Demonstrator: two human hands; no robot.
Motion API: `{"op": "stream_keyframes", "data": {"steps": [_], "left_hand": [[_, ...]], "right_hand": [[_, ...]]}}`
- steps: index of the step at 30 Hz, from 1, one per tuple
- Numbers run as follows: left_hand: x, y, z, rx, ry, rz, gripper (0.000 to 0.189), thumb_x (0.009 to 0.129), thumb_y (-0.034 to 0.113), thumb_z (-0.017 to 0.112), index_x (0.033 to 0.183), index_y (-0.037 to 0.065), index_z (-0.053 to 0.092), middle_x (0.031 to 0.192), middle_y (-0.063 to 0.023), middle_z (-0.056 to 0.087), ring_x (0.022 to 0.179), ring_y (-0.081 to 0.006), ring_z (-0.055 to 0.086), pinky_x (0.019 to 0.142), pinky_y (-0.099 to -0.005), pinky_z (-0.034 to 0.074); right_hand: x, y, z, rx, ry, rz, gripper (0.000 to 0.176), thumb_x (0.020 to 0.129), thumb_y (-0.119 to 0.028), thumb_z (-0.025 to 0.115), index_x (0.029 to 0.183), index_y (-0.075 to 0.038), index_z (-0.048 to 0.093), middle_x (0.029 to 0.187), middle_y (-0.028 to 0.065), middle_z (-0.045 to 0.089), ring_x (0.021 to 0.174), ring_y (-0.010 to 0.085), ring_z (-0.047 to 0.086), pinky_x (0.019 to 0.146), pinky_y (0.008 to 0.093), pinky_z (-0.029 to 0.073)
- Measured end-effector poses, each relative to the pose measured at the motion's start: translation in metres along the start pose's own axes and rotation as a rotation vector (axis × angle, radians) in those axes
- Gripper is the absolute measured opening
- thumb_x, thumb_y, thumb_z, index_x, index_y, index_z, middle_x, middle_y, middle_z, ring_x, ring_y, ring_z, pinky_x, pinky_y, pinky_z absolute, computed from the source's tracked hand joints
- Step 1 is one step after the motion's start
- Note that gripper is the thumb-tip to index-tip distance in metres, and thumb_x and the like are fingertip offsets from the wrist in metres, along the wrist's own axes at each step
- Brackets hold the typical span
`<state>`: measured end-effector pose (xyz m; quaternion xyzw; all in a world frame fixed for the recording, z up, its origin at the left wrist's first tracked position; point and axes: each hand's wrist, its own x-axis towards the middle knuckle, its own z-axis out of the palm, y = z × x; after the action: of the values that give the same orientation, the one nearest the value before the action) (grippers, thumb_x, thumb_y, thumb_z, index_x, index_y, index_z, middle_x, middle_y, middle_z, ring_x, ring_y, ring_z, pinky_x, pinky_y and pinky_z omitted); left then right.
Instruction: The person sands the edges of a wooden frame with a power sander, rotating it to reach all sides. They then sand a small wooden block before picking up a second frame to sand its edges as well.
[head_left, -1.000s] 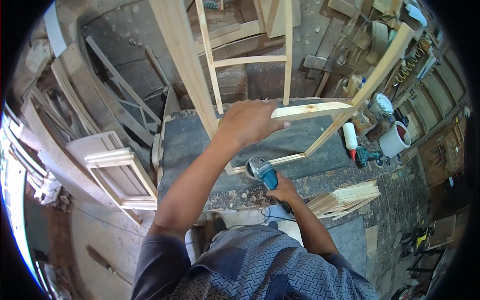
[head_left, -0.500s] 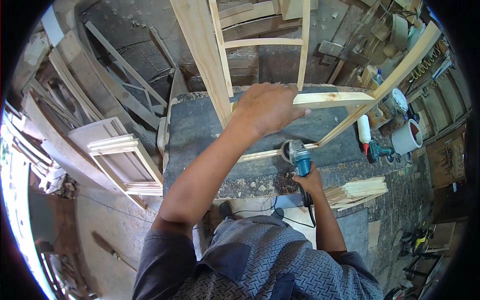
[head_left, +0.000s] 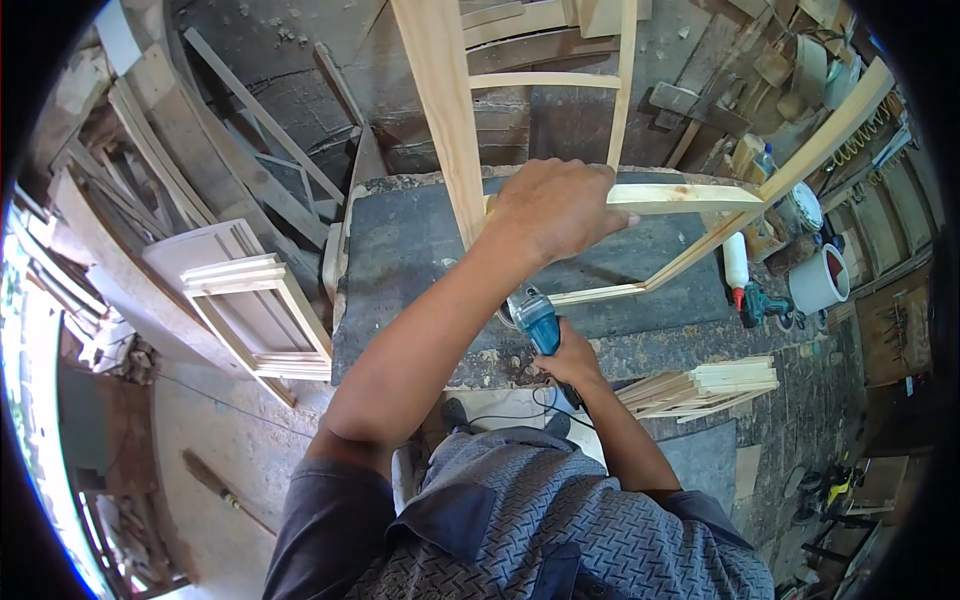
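A pale wooden frame stands upright on the dark-topped workbench. My left hand is wrapped over the frame's middle crossbar, close to its left upright. Below it, my right hand grips a teal angle grinder by its body. The grinder's head lies at the frame's bottom rail, toward the left end, partly behind my left forearm. Its disc is mostly hidden. A black cord trails down from the grinder toward the floor.
On the bench's right side are a white glue bottle, a teal power drill and a white bucket. Thin wood strips are stacked below the bench edge. A small wooden frame leans at left; a broom lies on the floor.
My right hand has moved the grinder left along the bottom rail, toward my left forearm. My left hand keeps its grip on the crossbar. The whole view has shifted slightly.
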<state>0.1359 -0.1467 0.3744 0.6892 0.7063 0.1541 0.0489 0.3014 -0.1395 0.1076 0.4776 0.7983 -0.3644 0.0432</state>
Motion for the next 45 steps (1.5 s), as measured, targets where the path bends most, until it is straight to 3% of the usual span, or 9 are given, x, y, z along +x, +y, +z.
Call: {"op": "stream_keyframes", "data": {"steps": [10,18,24,25,26,28,30,42,45], "left_hand": [[0.000,0.000,0.001,-0.003,0.025,0.004,0.062,0.091,0.061,0.057,0.114,0.005,0.068,0.097,-0.0205,0.072,0.095,-0.0382,0.069,0.084,-0.0481,0.054],[0.005,0.001,0.000,0.005,-0.003,-0.033,0.065,0.090,0.063,0.057,0.113,0.004,0.068,0.094,-0.0210,0.071,0.095,-0.0380,0.068,0.084,-0.0486,0.053],[0.006,0.002,0.000,0.020,0.021,-0.043,0.064,0.090,0.064,0.057,0.112,0.005,0.068,0.093,-0.0197,0.072,0.095,-0.0374,0.069,0.084,-0.0486,0.054],[0.006,0.003,-0.001,0.018,0.006,-0.049,0.064,0.090,0.064,0.057,0.113,0.005,0.068,0.094,-0.0197,0.072,0.095,-0.0374,0.069,0.085,-0.0486,0.054],[0.006,0.003,-0.001,0.014,-0.008,-0.056,0.065,0.090,0.064,0.057,0.113,0.005,0.068,0.095,-0.0198,0.072,0.096,-0.0373,0.069,0.085,-0.0485,0.054],[0.007,0.003,-0.001,0.017,-0.012,-0.057,0.065,0.090,0.064,0.057,0.114,0.005,0.068,0.095,-0.0199,0.072,0.096,-0.0374,0.069,0.085,-0.0487,0.054],[0.007,0.002,-0.001,0.019,-0.013,-0.059,0.065,0.090,0.064,0.057,0.114,0.005,0.068,0.096,-0.0201,0.072,0.097,-0.0375,0.068,0.086,-0.0488,0.054],[0.006,0.003,-0.004,0.011,-0.035,-0.068,0.066,0.089,0.066,0.056,0.113,0.005,0.067,0.095,-0.0207,0.071,0.098,-0.0388,0.068,0.086,-0.0496,0.053],[0.005,0.000,0.000,0.021,0.006,-0.050,0.064,0.091,0.064,0.056,0.116,0.005,0.065,0.092,-0.0204,0.071,0.098,-0.0389,0.067,0.086,-0.0495,0.053]], "right_hand": [[-0.006,0.010,-0.022,-0.024,-0.077,0.001,0.087,0.062,-0.032,0.083,0.136,-0.006,0.046,0.111,0.0264,0.067,0.106,0.0433,0.065,0.092,0.0471,0.051],[0.004,0.105,-0.035,0.134,0.206,0.030,0.086,0.058,-0.032,0.084,0.131,-0.002,0.050,0.114,0.0271,0.067,0.110,0.0425,0.063,0.094,0.0457,0.050],[0.015,0.153,-0.050,0.316,0.331,0.056,0.084,0.053,-0.027,0.086,0.126,-0.002,0.053,0.106,0.0219,0.069,0.101,0.0390,0.067,0.088,0.0430,0.051],[0.016,0.156,-0.054,0.330,0.358,0.083,0.081,0.052,-0.024,0.087,0.124,-0.002,0.055,0.104,0.0177,0.069,0.097,0.0336,0.067,0.087,0.0401,0.052],[0.018,0.158,-0.056,0.342,0.383,0.111,0.078,0.052,-0.021,0.088,0.121,-0.002,0.057,0.102,0.0135,0.069,0.093,0.0282,0.066,0.085,0.0373,0.052],[0.013,0.154,-0.066,0.321,0.399,0.131,0.076,0.052,-0.020,0.087,0.120,-0.002,0.057,0.102,0.0137,0.069,0.093,0.0281,0.066,0.085,0.0374,0.052],[0.014,0.163,-0.072,0.352,0.405,0.113,0.080,0.054,-0.024,0.086,0.123,-0.001,0.054,0.107,0.0209,0.069,0.100,0.0375,0.067,0.088,0.0421,0.051],[0.020,0.133,-0.065,0.332,0.365,0.029,0.071,0.054,-0.022,0.086,0.115,0.000,0.058,0.101,0.0196,0.069,0.093,0.0340,0.068,0.085,0.0414,0.052],[0.019,0.115,-0.045,0.263,0.297,0.002,0.076,0.056,-0.027,0.085,0.121,-0.001,0.055,0.104,0.0236,0.069,0.100,0.0399,0.067,0.088,0.0434,0.052]]}}
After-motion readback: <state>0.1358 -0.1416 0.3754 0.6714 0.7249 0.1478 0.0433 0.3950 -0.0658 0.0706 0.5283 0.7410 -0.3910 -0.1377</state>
